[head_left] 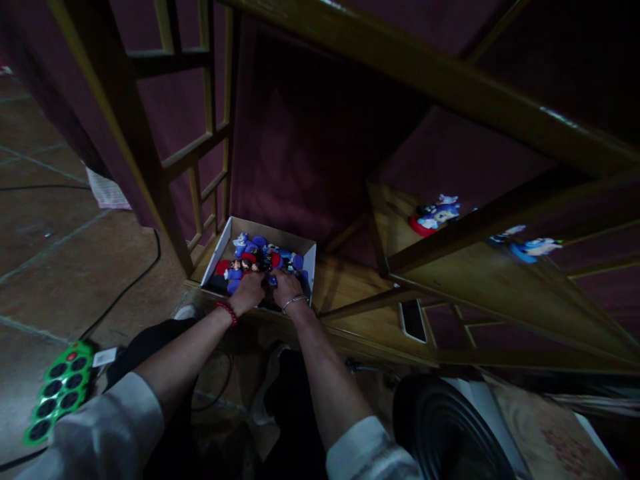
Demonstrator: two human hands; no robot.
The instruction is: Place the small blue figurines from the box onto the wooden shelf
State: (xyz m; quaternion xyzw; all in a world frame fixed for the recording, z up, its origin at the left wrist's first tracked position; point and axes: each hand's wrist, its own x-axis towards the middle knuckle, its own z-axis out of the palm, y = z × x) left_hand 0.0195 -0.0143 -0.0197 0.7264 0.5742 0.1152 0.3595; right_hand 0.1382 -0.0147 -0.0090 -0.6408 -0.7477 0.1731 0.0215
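Left of centre in the frame, in an open box (309, 260) of figurines (246, 265), a small blue piece (273, 281), its long axis unclear, lies between the left hand (250, 291) and the nearer right hand (287, 287), whose fingers, like the left's, may or may not be grasping; I cannot tell.

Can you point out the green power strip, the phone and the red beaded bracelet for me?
Green power strip (61, 393): head view, middle of its top.
Phone (413, 321): head view, its dark face.
Red beaded bracelet (231, 311): head view, its beads.

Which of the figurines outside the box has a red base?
The leftmost figurine, nearest the box; the rightmost figurine has a blue base.
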